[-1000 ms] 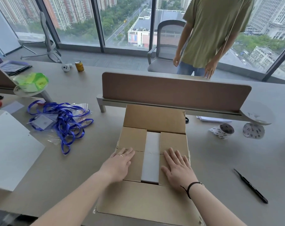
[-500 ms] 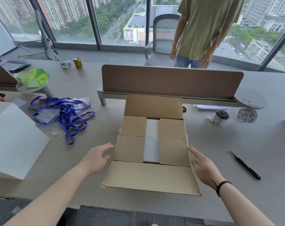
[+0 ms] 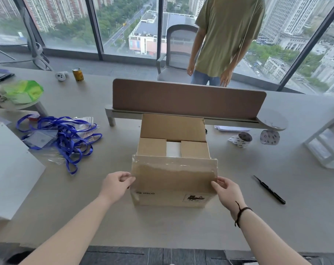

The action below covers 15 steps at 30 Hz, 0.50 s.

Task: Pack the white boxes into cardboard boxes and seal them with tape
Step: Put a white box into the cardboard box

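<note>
On desk, both hands, left hand [image 3: 118,184] & right hand [image 3: 226,190], pinch near flap [image 3: 173,175] of cardboard box [image 3: 173,161], raised upright.

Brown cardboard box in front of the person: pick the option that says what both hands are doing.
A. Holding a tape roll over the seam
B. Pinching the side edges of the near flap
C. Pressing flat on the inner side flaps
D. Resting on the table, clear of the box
B: the left hand and right hand each pinch a side edge of the brown cardboard box's near flap, which stands raised.
</note>
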Available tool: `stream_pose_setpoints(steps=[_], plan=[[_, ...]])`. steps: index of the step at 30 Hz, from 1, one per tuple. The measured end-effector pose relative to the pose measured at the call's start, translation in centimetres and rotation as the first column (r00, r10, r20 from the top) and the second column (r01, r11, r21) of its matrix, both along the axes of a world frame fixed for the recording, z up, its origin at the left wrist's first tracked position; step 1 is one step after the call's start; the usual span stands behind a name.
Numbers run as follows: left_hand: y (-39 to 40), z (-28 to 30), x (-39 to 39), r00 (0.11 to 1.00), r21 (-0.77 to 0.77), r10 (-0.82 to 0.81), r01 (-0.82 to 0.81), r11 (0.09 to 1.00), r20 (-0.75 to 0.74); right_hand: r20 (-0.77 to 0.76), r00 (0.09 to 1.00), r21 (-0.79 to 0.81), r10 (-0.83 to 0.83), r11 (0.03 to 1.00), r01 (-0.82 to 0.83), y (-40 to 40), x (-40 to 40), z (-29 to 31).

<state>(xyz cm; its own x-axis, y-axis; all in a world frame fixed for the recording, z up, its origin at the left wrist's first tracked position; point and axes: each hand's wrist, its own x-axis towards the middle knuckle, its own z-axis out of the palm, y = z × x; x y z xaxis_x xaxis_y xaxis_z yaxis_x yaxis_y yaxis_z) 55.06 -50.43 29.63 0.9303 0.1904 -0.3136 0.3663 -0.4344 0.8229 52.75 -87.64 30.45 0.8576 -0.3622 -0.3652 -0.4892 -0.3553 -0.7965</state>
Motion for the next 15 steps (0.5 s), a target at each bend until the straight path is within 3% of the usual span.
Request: stream_pose_setpoints(steps=[6, 11, 15], plan=[[-0.8, -1.9, 0.7, 0.986, -0.049, 0.133, -0.138, 0.989, -0.096, -0.068, 0.997, -0.151, -0.029, 0.988, 0.019, 2.1, 0.7, -1.3], [0.0, -1.9, 1.8, 0.985, -0.019, 0.111, -0.114, 0.993, -0.135, -0.120, 0.991, -0.081, -0.064, 0.995, 0.055, 1.6, 1.1, -1.6], [0.2, -1.7, 3.8, 0.964, -0.131, 0.092, -0.128, 0.983, -0.250, -0.152, 0.986, 0.012, -0.062, 0.998, 0.065, 0.7, 2.8, -1.2]])
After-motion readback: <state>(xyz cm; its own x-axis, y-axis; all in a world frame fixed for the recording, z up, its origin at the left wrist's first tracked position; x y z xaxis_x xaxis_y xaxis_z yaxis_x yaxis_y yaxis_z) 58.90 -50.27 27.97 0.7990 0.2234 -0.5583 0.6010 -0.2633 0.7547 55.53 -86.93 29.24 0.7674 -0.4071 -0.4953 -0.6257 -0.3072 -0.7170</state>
